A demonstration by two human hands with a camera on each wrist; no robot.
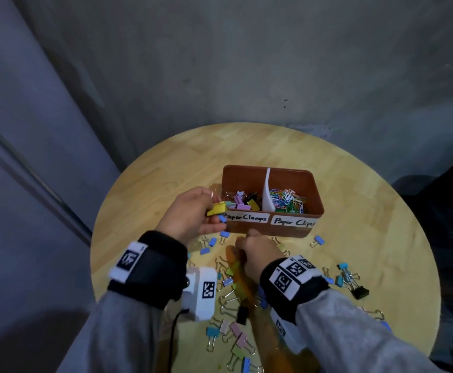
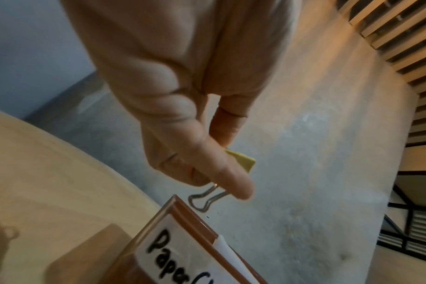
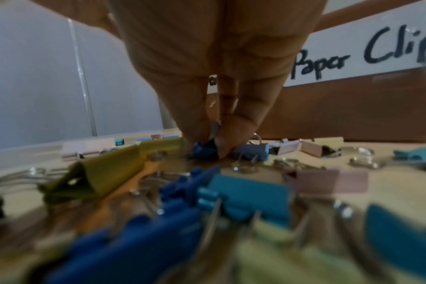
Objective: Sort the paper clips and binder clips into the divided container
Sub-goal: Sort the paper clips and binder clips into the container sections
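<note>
A brown divided container [image 1: 313, 192] stands mid-table; its left part, labelled "Paper Clamps", holds binder clips [image 1: 243, 201], and the right part, "Paper Clips", holds coloured paper clips [image 1: 288, 201]. My left hand [image 1: 211, 214] [image 2: 231, 163] pinches a yellow binder clip [image 1: 217, 208] [image 2: 243, 160] just off the container's front left corner [image 2: 182, 215], with a small blue clip [image 1: 222, 218] by its fingers. My right hand [image 1: 243, 246] [image 3: 213, 142] is down on the table before the container, its fingertips pinching a small dark blue binder clip [image 3: 203, 150].
Several binder clips of mixed colours lie scattered over the round wooden table [image 1: 179, 162], mostly near me, including a black one [image 1: 360, 292] at right. An orange translucent strip [image 1: 243, 289] lies under my right forearm. Grey wall behind; the table edge curves close on both sides.
</note>
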